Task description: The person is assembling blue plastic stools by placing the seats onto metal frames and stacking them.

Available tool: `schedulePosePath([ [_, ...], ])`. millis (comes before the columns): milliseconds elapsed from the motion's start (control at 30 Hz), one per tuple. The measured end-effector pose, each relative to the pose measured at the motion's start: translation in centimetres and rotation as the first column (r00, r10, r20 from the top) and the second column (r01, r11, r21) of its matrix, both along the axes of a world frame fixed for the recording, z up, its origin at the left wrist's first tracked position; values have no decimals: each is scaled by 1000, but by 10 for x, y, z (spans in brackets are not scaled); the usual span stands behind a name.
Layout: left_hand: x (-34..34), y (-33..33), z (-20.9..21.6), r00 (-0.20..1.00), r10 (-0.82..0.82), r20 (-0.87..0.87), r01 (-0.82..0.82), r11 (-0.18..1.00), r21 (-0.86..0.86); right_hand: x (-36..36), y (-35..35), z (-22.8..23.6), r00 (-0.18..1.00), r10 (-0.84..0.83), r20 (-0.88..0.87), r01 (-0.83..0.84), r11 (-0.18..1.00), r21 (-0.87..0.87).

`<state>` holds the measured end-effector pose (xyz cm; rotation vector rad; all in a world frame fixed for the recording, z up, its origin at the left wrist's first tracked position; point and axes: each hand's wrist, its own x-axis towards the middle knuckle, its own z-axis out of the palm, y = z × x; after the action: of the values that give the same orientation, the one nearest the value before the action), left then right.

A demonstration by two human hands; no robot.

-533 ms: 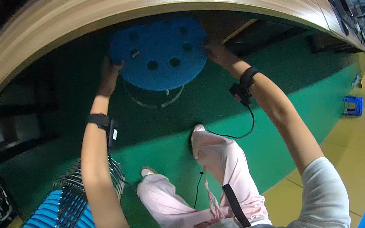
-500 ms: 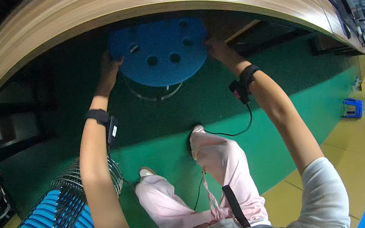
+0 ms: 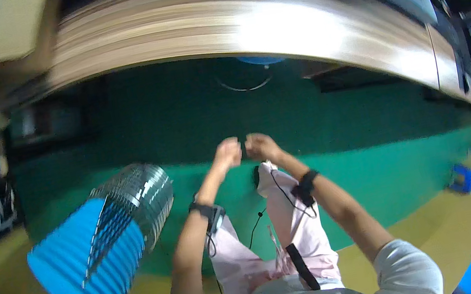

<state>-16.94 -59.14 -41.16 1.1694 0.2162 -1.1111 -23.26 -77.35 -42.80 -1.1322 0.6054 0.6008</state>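
Hands met in front of me: my left hand and right hand were raised side by side, knuckles almost touching, above the green floor. The fingers of both were curled into loose fists and grasped nothing that I could see. Each wrist carried a dark band, with a thin cable running back along the pink trousers.

The stack of blue stools lay tipped on its side at my left, near the left elbow but apart from both hands, its nested metal legs pointing up and away. A single blue stool sat well ahead, mostly hidden under the edge of the wooden tabletop, only a sliver of seat and its foot ring showing.

In my judgement, handling that stack well meant uncurling both hands first, gripping one seat rim on opposite sides, and drawing it straight along the stack's axis so the legs did not snag.
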Motion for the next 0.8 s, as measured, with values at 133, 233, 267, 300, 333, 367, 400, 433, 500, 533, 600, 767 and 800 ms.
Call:
schedulePosePath([
  [133, -137, 187, 176, 924, 324, 204, -383, 808, 449, -83, 108, 81, 947, 252, -201, -272, 959, -83],
  [233, -183, 334, 330, 670, 606, 430, -731, 640, 238, -74, 192, 187, 845, 534, -15, -534, 844, -43],
  [267, -188, 374, 362, 535, 401, 744, -808, 500, 312, -59, 217, 215, 782, 618, 79, -618, 786, -28],
  [300, -195, 422, 393, 430, 325, 842, -898, 247, 364, -47, 247, 238, 734, 666, 133, -661, 746, -82],
  [333, -203, 481, 402, 364, 252, 897, -931, 107, 348, -31, 277, 253, 684, 704, 192, -689, 710, -147],
  [367, -200, 529, 398, 331, 147, 932, -937, -64, 343, -17, 305, 260, 607, 745, 279, -683, 667, -296],
  [400, -196, 573, 393, 323, 36, 946, -920, -225, 322, -10, 335, 267, 524, 778, 345, -647, 628, -433],
  [433, -191, 611, 387, 557, -29, 830, -776, -374, 507, -5, 367, 275, 565, 690, 452, -585, 721, -370],
  [500, -174, 656, 371, 757, -46, 652, -579, -509, 637, 8, 428, 308, 637, 559, 530, -526, 818, -231],
  [533, -170, 667, 358, 616, 350, 705, -732, -75, 677, 9, 457, 334, 678, 539, 500, -537, 828, -164],
  [600, -157, 693, 343, 659, 558, 504, -747, 411, 522, -1, 499, 366, 624, 577, 528, -506, 812, -291],
  [767, -139, 679, 349, 642, 580, 501, -728, 257, 636, 12, 525, 382, 756, 635, 160, -500, 717, -486],
  [800, -149, 701, 339, 669, 537, 515, -704, 233, 671, 11, 533, 371, 743, 650, 161, -488, 690, -534],
])
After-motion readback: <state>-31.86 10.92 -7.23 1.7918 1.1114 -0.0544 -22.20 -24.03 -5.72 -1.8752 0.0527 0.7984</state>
